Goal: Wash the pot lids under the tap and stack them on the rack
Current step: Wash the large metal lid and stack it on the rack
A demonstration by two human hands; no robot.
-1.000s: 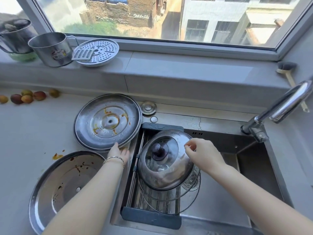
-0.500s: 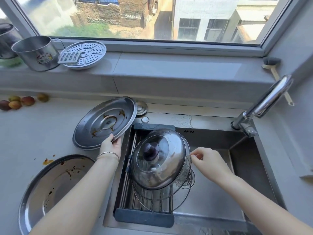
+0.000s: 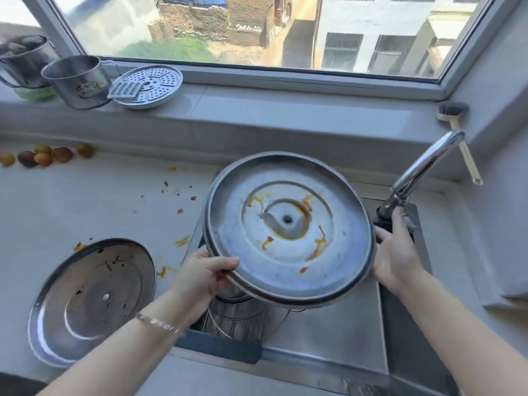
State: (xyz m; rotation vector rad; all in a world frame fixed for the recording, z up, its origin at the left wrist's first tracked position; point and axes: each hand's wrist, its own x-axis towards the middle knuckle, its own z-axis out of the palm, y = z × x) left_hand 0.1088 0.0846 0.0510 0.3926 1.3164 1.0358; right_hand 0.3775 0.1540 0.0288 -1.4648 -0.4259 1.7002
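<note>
Both hands hold the big round steel pot lid (image 3: pixel 288 228) in the air over the steel sink (image 3: pixel 328 335). The left hand (image 3: pixel 204 277) pinches the rim at about 8 o'clock, thumb on top and fingers under. The right hand (image 3: pixel 395 257) presses flat on the rim at 3 o'clock, fingers together.

To do this step well, I think the lid should slide right and tip down, so the shiny bent tap (image 3: pixel 423 170) at 2 o'clock can run water over the dirty side. Hold tight, because a wet lid is slippery.

The lid's inside faces up. It is grey, with orange sauce lines around the small middle hole.

A second dirty steel lid (image 3: pixel 91 302) lies on the grey counter (image 3: pixel 94 201) at 8 o'clock. The wire rack (image 3: pixel 234 321) peeks out under the held lid.
</note>
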